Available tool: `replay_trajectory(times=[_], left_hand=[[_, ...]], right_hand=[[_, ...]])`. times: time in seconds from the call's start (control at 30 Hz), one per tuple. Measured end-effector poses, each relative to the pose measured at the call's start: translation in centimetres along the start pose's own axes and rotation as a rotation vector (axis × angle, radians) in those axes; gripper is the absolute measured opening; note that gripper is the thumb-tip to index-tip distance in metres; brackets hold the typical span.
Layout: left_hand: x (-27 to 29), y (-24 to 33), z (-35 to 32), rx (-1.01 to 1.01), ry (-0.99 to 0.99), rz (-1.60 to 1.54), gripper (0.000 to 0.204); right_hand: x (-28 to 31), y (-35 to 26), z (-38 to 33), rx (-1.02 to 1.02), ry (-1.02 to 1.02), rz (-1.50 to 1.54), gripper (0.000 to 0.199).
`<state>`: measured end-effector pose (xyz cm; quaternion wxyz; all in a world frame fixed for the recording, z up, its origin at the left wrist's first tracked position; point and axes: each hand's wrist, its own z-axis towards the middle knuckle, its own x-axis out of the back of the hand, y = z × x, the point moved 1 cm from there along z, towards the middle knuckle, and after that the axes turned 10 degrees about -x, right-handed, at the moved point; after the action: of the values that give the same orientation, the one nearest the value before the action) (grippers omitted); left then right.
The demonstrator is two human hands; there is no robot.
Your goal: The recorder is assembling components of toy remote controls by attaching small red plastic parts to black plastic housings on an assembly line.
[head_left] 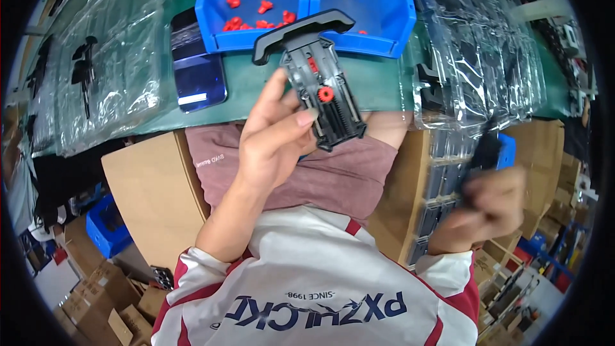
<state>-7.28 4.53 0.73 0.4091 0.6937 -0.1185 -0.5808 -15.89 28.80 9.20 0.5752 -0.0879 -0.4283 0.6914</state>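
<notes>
My left hand [272, 131] is closed on a black plastic holder body [330, 112], tilted above my lap. A wide curved black arm [304, 31] sits across its far end. Set in its open channel are a small red gear [325, 94] and, farther up, a red piece [312, 65]. My thumb presses on its near left edge. Off to the right, my right hand [490, 208] is smeared by motion beside an open carton. Its fingers are closed round a dark elongated part [482, 160], too blurred to make out its kind.
A blue two-compartment bin [368, 45] stands on the green table, with several red pieces [264, 6] mostly in its left side. A dark phone [200, 83] lies beside it. Clear plastic bags [125, 45] cover both sides. A carton [426, 198] of stacked dark parts stands right, a cardboard flap [154, 186] left.
</notes>
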Motion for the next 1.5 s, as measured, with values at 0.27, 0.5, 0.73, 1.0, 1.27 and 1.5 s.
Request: replay_trajectory(times=[0.27,0.5,0.73,1.0,1.27,1.5], left_hand=[[-0.6,-0.8,-1.1,-0.003,0.130,-0.062,0.060],[-3.1,-2.3,-1.4,-0.052,0.022,0.265,0.062],[-5.0,-2.7,-1.3,-0.033,0.016,0.450,0.061],[-4.7,-4.7,-1.1,0.004,-0.017,0.328,0.044],[-2.7,-2.7,-0.4,-0.047,-0.015,0.333,0.039],[-2.1,-2.1,0.2,-0.071,0.009,0.362,0.040]], right_hand=[[-9.6,1.3,-0.6,-0.085,-0.346,0.016,0.023],[-7.9,0.7,-0.9,-0.101,-0.367,-0.053,0.023],[-6.2,1.2,-2.1,-0.088,-0.343,-0.126,0.017],[-1.3,3.0,-6.0,-0.023,-0.122,0.087,0.012],[18.5,23.0,-14.6,-0.761,0.574,-0.815,0.018],[30.8,31.7,-20.6,-1.283,0.264,-1.128,0.048]])
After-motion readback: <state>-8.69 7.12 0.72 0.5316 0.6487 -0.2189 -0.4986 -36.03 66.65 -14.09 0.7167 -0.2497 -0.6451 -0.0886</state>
